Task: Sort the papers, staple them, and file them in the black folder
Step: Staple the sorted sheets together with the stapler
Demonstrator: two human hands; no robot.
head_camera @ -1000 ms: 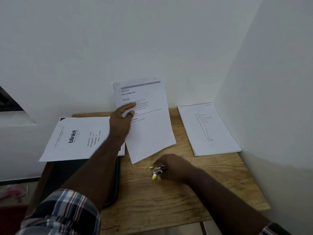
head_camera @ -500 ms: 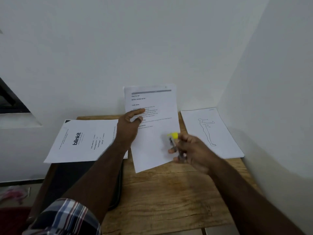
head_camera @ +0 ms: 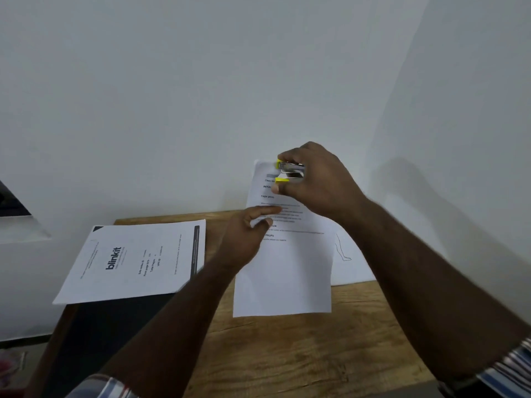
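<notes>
My left hand [head_camera: 247, 239] holds a set of printed text papers [head_camera: 283, 271] by their left edge, tilted up above the wooden table [head_camera: 301, 354]. My right hand [head_camera: 313, 179] grips a small silver and yellow stapler [head_camera: 288, 171] at the papers' top left corner, its jaws facing left. A stack with a "blinkit" cover sheet [head_camera: 135, 259] lies at the left, partly on the black folder [head_camera: 109, 334]. A third stack with a figure drawing [head_camera: 349, 262] lies at the right, mostly hidden by my right arm.
White walls close off the back and the right side of the table. A dark window opening [head_camera: 11, 202] shows at the far left. Bare wood lies in front of the held papers.
My right hand has lifted the stapler from the table up to the top left corner of the held papers. My left hand has kept its hold while the papers shifted right.
</notes>
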